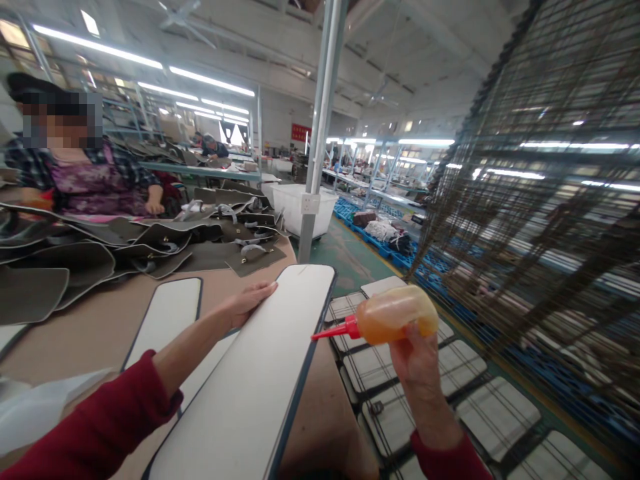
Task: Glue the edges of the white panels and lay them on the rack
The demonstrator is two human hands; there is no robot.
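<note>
My right hand (417, 363) is wrapped around a clear squeeze bottle (390, 313) of amber liquid, probably glue. The bottle lies nearly level, and its red nozzle tip touches or almost touches the right edge of a long white panel (260, 373). That panel has rounded corners and a dark blue border. At its upper left edge, my left hand (253, 300) grips it with the fingertips on the white face. Another white panel (167, 310) with a dark border lies on the brown tabletop (225, 277), partly behind my left arm.
Dark grey sheet pieces (115, 253) with handles are heaped at the left. Beyond them sits a co-worker (95, 173). A metal post (323, 133) rises past the table by a white bin (295, 210). White panels (500, 413) lie lower right, near a hanging mesh (540, 167).
</note>
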